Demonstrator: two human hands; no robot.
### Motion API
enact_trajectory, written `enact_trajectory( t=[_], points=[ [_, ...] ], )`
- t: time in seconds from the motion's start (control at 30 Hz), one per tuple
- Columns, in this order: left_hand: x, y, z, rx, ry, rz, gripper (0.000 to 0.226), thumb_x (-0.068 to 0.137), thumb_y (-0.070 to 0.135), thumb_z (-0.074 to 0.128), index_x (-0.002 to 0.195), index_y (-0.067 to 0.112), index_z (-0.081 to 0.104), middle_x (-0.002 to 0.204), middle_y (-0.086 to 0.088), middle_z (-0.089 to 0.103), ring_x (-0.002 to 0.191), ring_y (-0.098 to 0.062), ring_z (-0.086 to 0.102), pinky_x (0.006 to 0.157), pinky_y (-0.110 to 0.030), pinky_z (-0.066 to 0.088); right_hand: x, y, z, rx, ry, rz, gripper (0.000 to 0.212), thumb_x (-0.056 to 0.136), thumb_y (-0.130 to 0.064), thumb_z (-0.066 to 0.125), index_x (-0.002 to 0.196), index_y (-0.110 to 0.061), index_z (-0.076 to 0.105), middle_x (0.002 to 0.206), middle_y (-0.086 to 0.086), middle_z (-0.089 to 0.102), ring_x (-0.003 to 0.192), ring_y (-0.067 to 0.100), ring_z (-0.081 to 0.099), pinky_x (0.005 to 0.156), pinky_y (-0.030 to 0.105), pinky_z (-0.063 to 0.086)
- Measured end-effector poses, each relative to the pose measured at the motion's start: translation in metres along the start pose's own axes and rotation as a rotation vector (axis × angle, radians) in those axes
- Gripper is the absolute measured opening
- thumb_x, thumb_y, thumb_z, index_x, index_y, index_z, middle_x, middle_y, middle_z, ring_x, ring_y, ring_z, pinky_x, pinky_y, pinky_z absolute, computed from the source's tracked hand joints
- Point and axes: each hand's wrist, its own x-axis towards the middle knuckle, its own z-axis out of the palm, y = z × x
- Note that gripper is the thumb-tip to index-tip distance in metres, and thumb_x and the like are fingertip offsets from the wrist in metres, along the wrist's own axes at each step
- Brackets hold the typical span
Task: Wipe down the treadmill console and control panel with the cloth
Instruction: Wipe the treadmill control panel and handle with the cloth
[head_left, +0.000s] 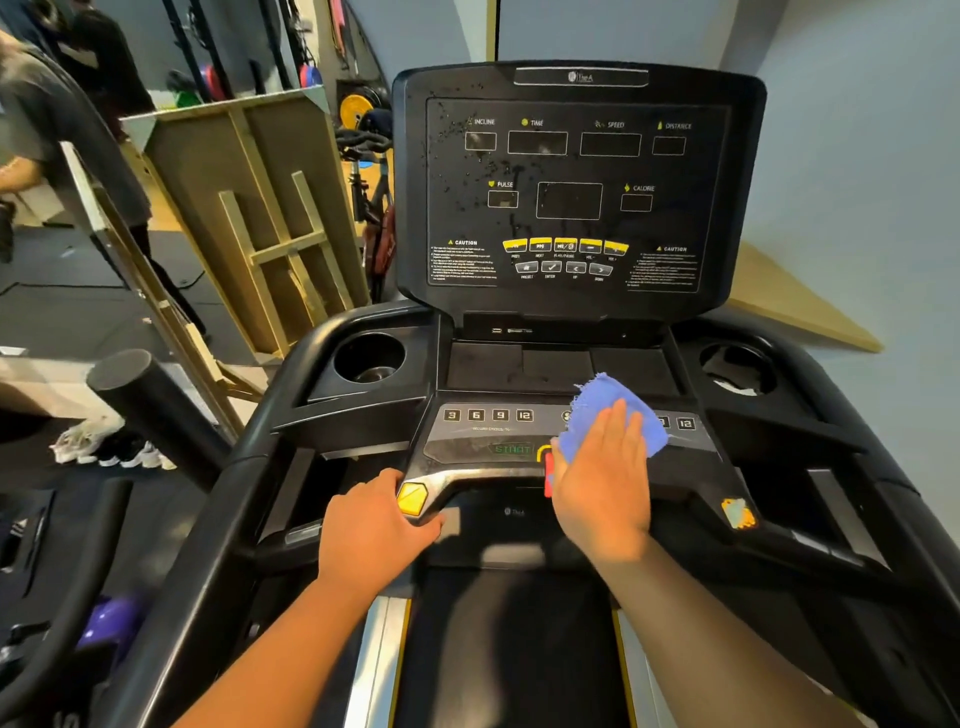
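A black treadmill console (576, 197) stands upright ahead, its dark display speckled with droplets. Below it lies the control panel (488, 431) with numbered buttons and a green START label. My right hand (602, 478) lies flat, fingers together, pressing a blue cloth (602, 402) onto the right half of that panel, covering some buttons. A red safety key (548, 475) sits just left of this hand. My left hand (376, 525) rests curled on the front grip bar beside a yellow button (413, 498), holding no cloth.
Cup holders sit left (370, 358) and right (737, 364) of the tray. A wooden frame (249, 208) leans at the left, with a person (57, 130), shoes (104, 447) and a neighbouring machine's handle (156, 405). A grey wall stands at the right.
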Motion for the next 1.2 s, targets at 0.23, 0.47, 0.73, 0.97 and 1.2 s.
enact_trajectory(
  t=[0.23, 0.47, 0.73, 0.97, 1.2],
  points=[
    [0.000, 0.001, -0.001, -0.005, -0.001, -0.004, 0.072, 0.076, 0.077, 0.062, 0.126, 0.025, 0.057, 0.108, 0.007, 0.072, 0.092, -0.012, 0.070, 0.084, -0.030, 0.056, -0.011, 0.014, -0.012, 0.011, 0.046, -0.038, 0.084, 0.098, -0.047, 0.050, 0.155, 0.004, 0.014, 0.163, 0.023, 0.016, 0.151, 0.040, 0.014, 0.124, 0.048, 0.017],
    [-0.001, 0.001, -0.001, -0.007, 0.006, -0.008, 0.070, 0.076, 0.075, 0.064, 0.125, 0.025, 0.058, 0.106, 0.008, 0.073, 0.090, -0.011, 0.071, 0.081, -0.027, 0.056, -0.012, 0.026, -0.019, 0.088, 0.090, 0.080, 0.078, 0.100, -0.052, 0.026, 0.155, 0.003, 0.015, 0.163, 0.024, 0.017, 0.151, 0.039, 0.014, 0.124, 0.048, 0.016],
    [0.000, 0.001, 0.000, -0.010, 0.018, 0.002, 0.072, 0.074, 0.077, 0.064, 0.125, 0.027, 0.058, 0.107, 0.008, 0.074, 0.090, -0.012, 0.071, 0.080, -0.028, 0.058, -0.011, 0.046, 0.007, -0.120, 0.053, -0.362, 0.073, 0.099, -0.041, 0.046, 0.153, 0.003, 0.025, 0.162, 0.022, 0.020, 0.151, 0.038, 0.012, 0.125, 0.044, 0.002],
    [0.000, 0.001, 0.002, 0.005, 0.029, 0.009, 0.069, 0.074, 0.077, 0.063, 0.119, 0.025, 0.060, 0.098, 0.007, 0.073, 0.083, -0.011, 0.069, 0.078, -0.031, 0.059, 0.002, 0.043, -0.016, 0.102, 0.167, -0.062, 0.071, 0.100, -0.041, 0.050, 0.150, 0.005, 0.030, 0.157, 0.025, 0.032, 0.147, 0.044, 0.027, 0.120, 0.052, 0.025],
    [-0.001, 0.002, 0.002, -0.014, 0.026, 0.001, 0.064, 0.074, 0.074, 0.067, 0.116, 0.026, 0.060, 0.098, 0.008, 0.073, 0.081, -0.009, 0.068, 0.075, -0.027, 0.056, -0.006, 0.067, -0.001, -0.205, 0.144, -0.476, 0.075, 0.095, -0.049, 0.027, 0.148, 0.003, 0.035, 0.154, 0.022, 0.039, 0.145, 0.037, 0.034, 0.122, 0.047, 0.020]
  ],
)
